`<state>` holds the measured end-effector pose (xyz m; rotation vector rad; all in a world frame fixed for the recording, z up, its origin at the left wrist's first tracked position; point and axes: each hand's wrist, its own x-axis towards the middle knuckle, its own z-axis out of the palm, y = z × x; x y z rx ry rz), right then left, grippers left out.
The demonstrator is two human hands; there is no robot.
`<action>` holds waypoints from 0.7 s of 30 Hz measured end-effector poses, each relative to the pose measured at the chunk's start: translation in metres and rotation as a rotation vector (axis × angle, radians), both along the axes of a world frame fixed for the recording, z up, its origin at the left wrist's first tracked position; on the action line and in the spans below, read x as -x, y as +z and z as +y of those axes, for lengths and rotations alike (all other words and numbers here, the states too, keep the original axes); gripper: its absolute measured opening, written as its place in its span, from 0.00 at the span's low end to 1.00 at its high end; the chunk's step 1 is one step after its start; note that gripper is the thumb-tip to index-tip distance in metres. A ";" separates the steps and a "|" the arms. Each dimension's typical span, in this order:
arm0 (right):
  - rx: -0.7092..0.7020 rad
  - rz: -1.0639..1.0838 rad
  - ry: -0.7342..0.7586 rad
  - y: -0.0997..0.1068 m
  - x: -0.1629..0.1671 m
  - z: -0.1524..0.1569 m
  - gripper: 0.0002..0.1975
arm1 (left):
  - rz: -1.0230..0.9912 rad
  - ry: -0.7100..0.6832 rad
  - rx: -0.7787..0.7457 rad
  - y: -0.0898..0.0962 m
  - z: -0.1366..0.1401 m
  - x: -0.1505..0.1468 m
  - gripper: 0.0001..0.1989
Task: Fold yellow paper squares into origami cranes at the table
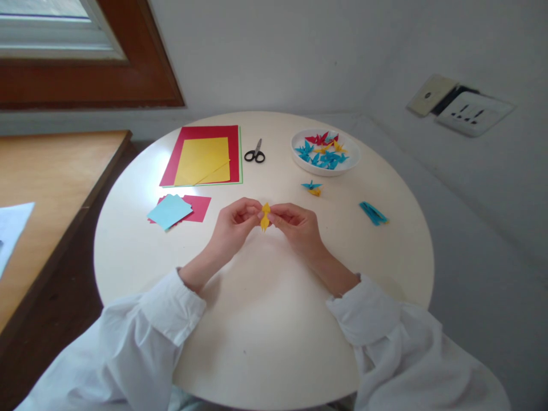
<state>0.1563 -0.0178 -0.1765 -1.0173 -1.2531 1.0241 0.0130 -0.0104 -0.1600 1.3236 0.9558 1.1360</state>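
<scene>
Between my two hands, over the middle of the round white table (257,354), is a small folded yellow paper piece (265,218). My left hand (238,224) pinches its left side between thumb and fingers. From the other side my right hand (297,224) grips it the same way. Some fingertips are hidden behind the paper and the thumbs. Just beyond my right hand lie a blue paper crane (312,185) and a small yellow folded piece (315,193), close together.
A white dish (299,164) holds several red, yellow and blue paper cranes. Black-handled scissors (255,154) lie beside stacked yellow sheets (205,157) and red sheets (233,137). Light blue paper squares (170,211) rest at left, folded blue strips (373,213) at right. Beyond stands a wall (274,57).
</scene>
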 end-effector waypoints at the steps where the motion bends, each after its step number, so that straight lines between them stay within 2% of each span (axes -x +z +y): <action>1: -0.005 -0.001 0.003 0.000 0.000 0.000 0.08 | -0.005 -0.005 0.000 -0.001 0.000 0.000 0.06; 6: -0.017 -0.013 0.017 0.002 -0.003 -0.002 0.03 | 0.005 -0.028 -0.018 -0.001 0.000 0.002 0.04; 14: -0.031 -0.084 0.012 0.006 -0.003 -0.005 0.04 | -0.013 -0.015 0.022 -0.002 0.000 0.002 0.01; 17: -0.059 -0.101 0.007 0.005 -0.003 -0.005 0.04 | -0.056 -0.021 0.042 -0.003 0.000 0.002 0.03; 21: -0.096 -0.120 0.017 0.003 -0.003 -0.005 0.05 | -0.006 -0.014 0.008 -0.004 0.000 0.002 0.05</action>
